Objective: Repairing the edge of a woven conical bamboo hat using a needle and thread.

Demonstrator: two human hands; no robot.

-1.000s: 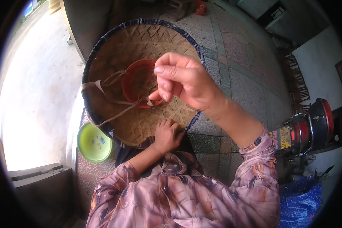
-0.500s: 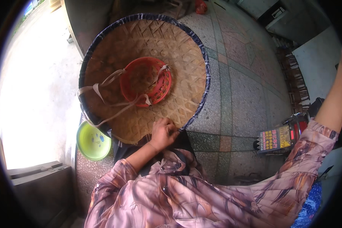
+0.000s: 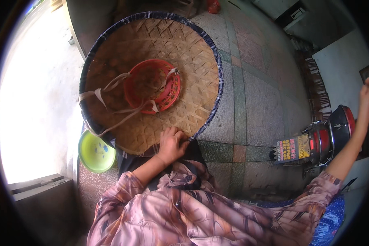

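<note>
A large round woven bamboo basket [image 3: 192,94] with a dark blue cloth-wrapped rim rests over my lap. My left hand [image 3: 172,145] bends its fingers over the basket's near edge, gripping it. Inside the basket sits a red plastic basket [image 3: 174,94] with holes in its side. Pale cloth straps [image 3: 110,86] are tied to the red basket and run out over the left rim. Far to the right, my right arm stretches out. My right hand [image 3: 367,84] is small and close to the picture's edge, so its fingers cannot be made out clearly.
A yellow-green plastic basin [image 3: 96,151] stands on the floor at left. To the right is a motorcycle [image 3: 324,139] with a yellow plate. Blue dotted fabric [image 3: 330,217] shows beside my right side. A red bag [image 3: 213,6] lies at the far end of the tiled floor [image 3: 262,94].
My right arm has swung so that its hand now shows at the right edge. More of the motorcycle is visible. The basket appears slightly farther left; my left hand stays at its edge.
</note>
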